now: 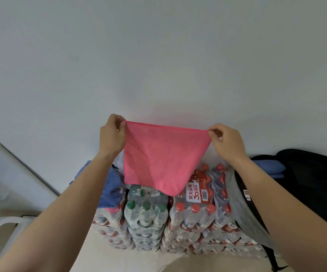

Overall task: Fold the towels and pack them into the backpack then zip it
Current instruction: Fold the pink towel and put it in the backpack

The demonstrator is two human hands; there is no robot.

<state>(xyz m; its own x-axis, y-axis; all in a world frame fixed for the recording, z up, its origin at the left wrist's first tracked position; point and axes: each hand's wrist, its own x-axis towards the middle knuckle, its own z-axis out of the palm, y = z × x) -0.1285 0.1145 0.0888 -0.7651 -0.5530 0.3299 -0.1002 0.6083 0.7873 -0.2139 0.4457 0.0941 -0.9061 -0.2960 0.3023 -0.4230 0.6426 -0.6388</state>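
While both arms reach forward, the left hand (112,134) pinches one top corner of a pink towel (158,158) between thumb and curled fingers, and the right hand (227,142) pinches the other top corner the same way. The towel is held up in the air, unfolded. Its top edge is pulled fairly taut between the two hands, with a slight sag on the right. The cloth is plain bright pink with a thin stitched hem. It narrows as it hangs, and its lowest rounded corner dangles just above the bottles below.

Under the towel stand stacked packs of water bottles (194,216), shrink-wrapped, most with red caps and one column with green caps. They serve as the working surface. On the left part of the stack a crumpled blue towel (109,185) lies and droops over the edge, with a bit of white cloth (119,160) showing behind it, next to the pink towel.

On the right a black backpack (311,179) lies open over the stack, its grey lining (241,197) turned outward under the right forearm. A folded blue cloth (270,168) sits in the opening between the lining and the black body.

Behind everything rises a plain white wall (158,55). At the far left stands a white chair (7,222), and a pale beige floor (131,260) shows in front of the stack.
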